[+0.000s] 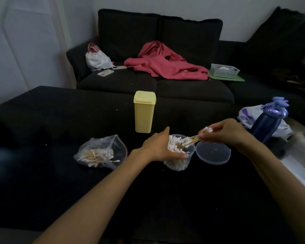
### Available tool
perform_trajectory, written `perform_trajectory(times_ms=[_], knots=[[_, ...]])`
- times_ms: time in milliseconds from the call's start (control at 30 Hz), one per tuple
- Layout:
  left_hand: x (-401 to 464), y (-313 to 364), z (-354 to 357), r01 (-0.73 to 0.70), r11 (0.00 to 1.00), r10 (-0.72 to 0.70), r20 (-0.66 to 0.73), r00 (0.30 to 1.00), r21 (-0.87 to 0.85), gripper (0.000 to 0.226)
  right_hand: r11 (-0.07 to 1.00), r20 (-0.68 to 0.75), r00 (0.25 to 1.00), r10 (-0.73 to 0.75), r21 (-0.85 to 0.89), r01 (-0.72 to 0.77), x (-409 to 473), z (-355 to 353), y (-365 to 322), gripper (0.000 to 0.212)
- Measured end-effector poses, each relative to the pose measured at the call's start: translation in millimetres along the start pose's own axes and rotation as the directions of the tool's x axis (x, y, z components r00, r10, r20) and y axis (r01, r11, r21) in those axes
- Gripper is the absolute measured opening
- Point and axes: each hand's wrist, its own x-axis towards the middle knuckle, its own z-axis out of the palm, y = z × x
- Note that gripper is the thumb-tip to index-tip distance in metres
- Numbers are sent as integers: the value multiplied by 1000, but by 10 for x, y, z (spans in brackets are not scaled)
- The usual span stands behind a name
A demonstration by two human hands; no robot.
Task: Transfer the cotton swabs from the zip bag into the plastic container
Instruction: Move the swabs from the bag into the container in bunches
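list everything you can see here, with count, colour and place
clear container: 1, clear, table centre, holds swabs
lid: 1, clear, right of container
zip bag: 1, clear, left of container, swabs inside
swab bundle: 1, white tips, over container
yellow box: 1, behind container
bottle: 1, blue, table right
red garment: 1, on sofa
basket: 1, white, sofa right
phones: 2, pale, sofa left
left hand: against container
right hand: pinches bundle
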Motion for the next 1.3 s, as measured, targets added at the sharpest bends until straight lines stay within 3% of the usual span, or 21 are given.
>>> perform_trajectory(times_ms=[167, 600, 733, 1033, 1300], knots=[[-67, -53, -10, -4, 998, 6, -29, 1000, 59, 111, 958, -16, 992, -123, -265, 114, 23, 24, -18, 10], [-417, -471, -106, 21, 1000, -21, -25, 999, 0, 116, 825, 348, 925, -149, -472, 310, 99, 575, -413, 14], [-409, -479, -117, 25, 1000, -26, -6, 1000, -16, 116, 692, 373, 919, -130, -629, 354, 193, 719, -404, 12], [-407, -482, -121, 26, 1000, -26, 13, 1000, -10, 118, 451, 480, 875, -59, -769, 452, 210, 1012, -481, 32], [-430, -450, -97, 35, 999, -35, -2, 999, 8, 111, 564, 422, 892, 159, -781, 268, 334, 1016, -472, 41]])
